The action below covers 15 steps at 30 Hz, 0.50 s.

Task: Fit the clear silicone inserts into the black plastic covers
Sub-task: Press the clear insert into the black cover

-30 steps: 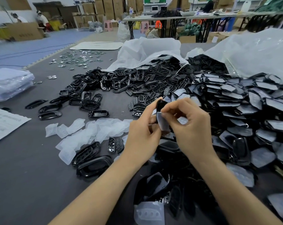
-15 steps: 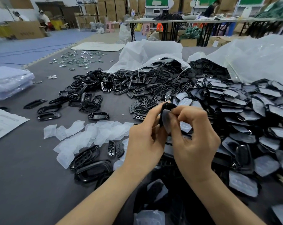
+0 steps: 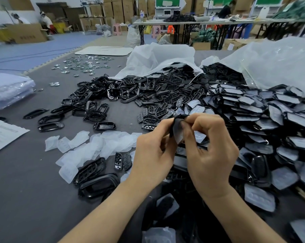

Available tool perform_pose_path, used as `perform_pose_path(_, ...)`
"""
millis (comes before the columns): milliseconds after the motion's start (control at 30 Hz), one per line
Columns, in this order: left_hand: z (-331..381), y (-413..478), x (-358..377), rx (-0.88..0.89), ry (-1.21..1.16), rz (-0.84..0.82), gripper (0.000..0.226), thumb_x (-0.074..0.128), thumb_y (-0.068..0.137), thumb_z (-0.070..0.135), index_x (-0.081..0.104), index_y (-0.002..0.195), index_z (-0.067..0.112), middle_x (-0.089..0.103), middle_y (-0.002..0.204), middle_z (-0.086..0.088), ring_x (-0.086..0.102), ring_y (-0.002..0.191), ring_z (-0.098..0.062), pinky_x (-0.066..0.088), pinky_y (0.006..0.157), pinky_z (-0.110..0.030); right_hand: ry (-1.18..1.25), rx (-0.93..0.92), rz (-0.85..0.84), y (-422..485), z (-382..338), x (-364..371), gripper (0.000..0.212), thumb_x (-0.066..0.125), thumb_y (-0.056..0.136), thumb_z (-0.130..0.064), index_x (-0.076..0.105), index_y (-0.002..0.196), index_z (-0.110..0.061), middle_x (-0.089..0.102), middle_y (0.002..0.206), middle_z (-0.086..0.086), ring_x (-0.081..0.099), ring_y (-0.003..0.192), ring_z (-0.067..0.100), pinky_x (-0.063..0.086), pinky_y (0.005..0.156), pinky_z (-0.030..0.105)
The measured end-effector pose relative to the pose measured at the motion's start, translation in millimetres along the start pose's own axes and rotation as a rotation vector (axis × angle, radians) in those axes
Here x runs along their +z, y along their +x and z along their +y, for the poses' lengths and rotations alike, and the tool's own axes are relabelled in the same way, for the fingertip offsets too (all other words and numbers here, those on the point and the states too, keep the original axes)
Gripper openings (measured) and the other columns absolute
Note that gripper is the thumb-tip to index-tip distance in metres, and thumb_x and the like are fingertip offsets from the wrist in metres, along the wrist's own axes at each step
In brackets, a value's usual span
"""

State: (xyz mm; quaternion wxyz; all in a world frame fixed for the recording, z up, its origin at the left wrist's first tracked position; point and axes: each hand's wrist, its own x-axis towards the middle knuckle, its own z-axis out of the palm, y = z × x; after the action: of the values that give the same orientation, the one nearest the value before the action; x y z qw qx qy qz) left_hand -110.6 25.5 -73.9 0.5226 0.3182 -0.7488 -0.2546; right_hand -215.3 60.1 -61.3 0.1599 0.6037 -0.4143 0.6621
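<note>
Between both hands I hold one black plastic cover (image 3: 179, 117) upright above the table, with a clear silicone insert (image 3: 177, 131) lying against its inner face. My left hand (image 3: 152, 154) grips the cover's left edge. My right hand (image 3: 209, 151) pinches the cover's top and presses a finger on the insert. Loose clear inserts (image 3: 95, 145) lie in a heap to the left. Empty black covers (image 3: 148, 95) are piled further back.
A big heap of covers with inserts in them (image 3: 274, 123) fills the right side, under white plastic bags (image 3: 277, 64). Larger black frames (image 3: 99, 185) lie near my left forearm. Paper sheet (image 3: 2, 134) and wrapped stack (image 3: 8, 90) at left; small metal parts (image 3: 83, 64) far back.
Both hands have stayed together on the same cover and shifted slightly right. The right fingers moved over the insert, now pressing nearer its top.
</note>
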Motion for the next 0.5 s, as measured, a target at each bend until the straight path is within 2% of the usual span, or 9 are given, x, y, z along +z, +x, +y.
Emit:
perform_pose_path(100,0,2,-4,0.04,0.021,-0.026,0.038,0.052,0.089,0.001,0.053,0.098,0.038,0.05,0.061,0.016,0.041,0.046,-0.001,0.029,0.048,-0.009,-0.013,0.037,-0.022,0,0,-1,0.023,0.063,0.087,0.003,0.047,0.09,-0.013,0.059,0.082,0.006,0.058,0.074,0.023,0.048,0.068,0.029)
perform_pose_path(167,-2,4,-6,0.047,0.024,-0.051,0.033,0.053,0.09,-0.001,0.057,0.101,0.03,0.051,0.062,0.023,0.045,0.049,0.004,0.029,0.051,-0.004,-0.018,0.126,-0.04,0,-1,-1,0.024,0.064,0.087,-0.001,0.047,0.094,-0.016,0.056,0.084,0.002,0.055,0.075,0.02,0.046,0.069,0.026)
perform_pose_path(233,-4,6,-8,0.044,0.028,-0.073,0.031,0.052,0.089,-0.003,0.061,0.105,0.023,0.052,0.063,0.022,0.045,0.049,0.002,0.032,0.049,-0.008,-0.007,0.226,-0.058,2,-1,0,0.028,0.066,0.085,-0.002,0.051,0.102,-0.019,0.051,0.09,-0.004,0.052,0.08,0.013,0.044,0.072,0.021)
perform_pose_path(300,-7,7,-9,0.022,0.002,-0.105,0.036,0.049,0.087,-0.003,0.061,0.105,0.026,0.056,0.067,0.014,0.045,0.05,-0.004,0.044,0.05,-0.022,0.023,0.333,-0.115,6,2,-1,0.034,0.067,0.083,-0.002,0.055,0.107,-0.023,0.051,0.096,-0.007,0.052,0.087,0.01,0.043,0.078,0.019)
perform_pose_path(367,-7,7,-9,-0.037,-0.073,-0.161,0.036,0.048,0.085,-0.003,0.063,0.106,0.023,0.064,0.074,0.006,0.059,0.059,-0.016,0.055,0.061,-0.035,0.097,0.491,-0.215,10,5,-2,0.033,0.065,0.083,-0.002,0.061,0.102,-0.029,0.06,0.096,-0.01,0.057,0.092,0.01,0.045,0.084,0.022)
perform_pose_path(433,-5,6,-8,-0.138,-0.184,-0.216,0.029,0.051,0.086,-0.004,0.065,0.105,0.014,0.071,0.083,-0.003,0.069,0.076,-0.02,0.057,0.071,-0.031,0.233,0.673,-0.277,14,7,-3,0.03,0.064,0.083,0.001,0.068,0.089,-0.028,0.069,0.085,-0.011,0.065,0.085,0.01,0.05,0.08,0.024)
perform_pose_path(500,-4,5,-7,-0.255,-0.316,-0.28,0.022,0.055,0.09,-0.006,0.064,0.106,0.007,0.072,0.092,-0.014,0.07,0.083,-0.02,0.055,0.073,-0.023,0.394,0.838,-0.277,17,10,-4,0.029,0.061,0.083,0.006,0.07,0.08,-0.021,0.071,0.073,-0.008,0.066,0.071,0.008,0.053,0.066,0.021)
